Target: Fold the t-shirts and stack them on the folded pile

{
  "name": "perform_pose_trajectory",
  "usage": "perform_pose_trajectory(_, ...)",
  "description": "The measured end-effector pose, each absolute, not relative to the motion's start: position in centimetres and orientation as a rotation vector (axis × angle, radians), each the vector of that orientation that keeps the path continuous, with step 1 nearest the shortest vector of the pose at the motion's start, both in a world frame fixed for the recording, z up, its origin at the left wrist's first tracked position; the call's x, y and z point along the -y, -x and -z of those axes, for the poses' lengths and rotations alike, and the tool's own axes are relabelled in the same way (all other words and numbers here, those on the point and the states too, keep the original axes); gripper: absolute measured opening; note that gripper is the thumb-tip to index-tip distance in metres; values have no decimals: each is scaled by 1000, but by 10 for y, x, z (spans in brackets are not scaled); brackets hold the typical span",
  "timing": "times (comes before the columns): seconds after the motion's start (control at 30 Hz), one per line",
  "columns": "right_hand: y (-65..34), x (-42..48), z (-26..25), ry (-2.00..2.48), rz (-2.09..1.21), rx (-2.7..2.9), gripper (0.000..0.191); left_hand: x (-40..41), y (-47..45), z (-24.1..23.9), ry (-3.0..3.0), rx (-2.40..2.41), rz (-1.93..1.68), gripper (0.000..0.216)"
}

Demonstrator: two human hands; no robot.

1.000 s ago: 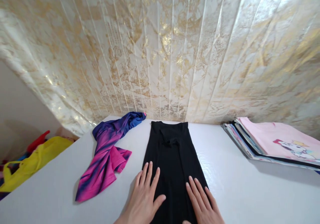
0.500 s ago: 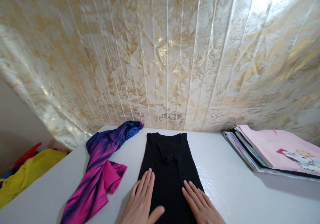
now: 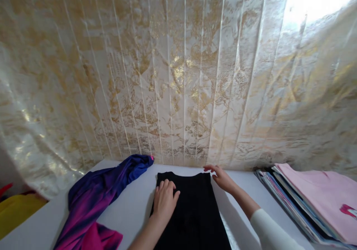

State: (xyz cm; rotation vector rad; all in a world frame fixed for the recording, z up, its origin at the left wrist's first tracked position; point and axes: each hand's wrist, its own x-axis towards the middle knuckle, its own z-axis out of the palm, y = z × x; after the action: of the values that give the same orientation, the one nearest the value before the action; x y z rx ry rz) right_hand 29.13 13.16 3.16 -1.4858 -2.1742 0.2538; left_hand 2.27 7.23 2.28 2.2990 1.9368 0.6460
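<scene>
A black garment [image 3: 189, 213] lies spread on the white table in front of me, its curved top edge facing the wall. My left hand [image 3: 166, 198] rests on its upper left part, open, with the fingers slightly bent and the thumb apart. Just above the garment's top right corner is my right hand [image 3: 220, 177], also open, its fingers bent and pointing left. Whether the right fingertips touch the cloth, I cannot tell. Both hands are without anything in them. The lower end of the garment runs out of view.
A crumpled purple, pink and blue garment [image 3: 92, 194] lies on the table [image 3: 134, 201] at left. At right sits a stack of folded clothes [image 3: 315, 198], pink on top. Yellow cloth [image 3: 21, 213] shows beyond the left edge. A shiny gold-patterned covering [image 3: 178, 94] hangs behind.
Both hands have slid from the garment's lower part toward its top edge, the right one out to the corner. The dark bunched tie near the garment's top no longer shows. The view has tilted up.
</scene>
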Motion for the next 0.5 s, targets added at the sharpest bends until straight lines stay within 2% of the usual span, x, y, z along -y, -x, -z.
perform_pose_trajectory(0.37,-286,-178,-22,1499,-181,2384,23,-87,-25,-25,-2006,-1846,-754,14)
perform_pose_trajectory(0.5,-278,-169,-23,1508,-99,2347,21,-90,-19,-19,-1954,-1834,-683,25)
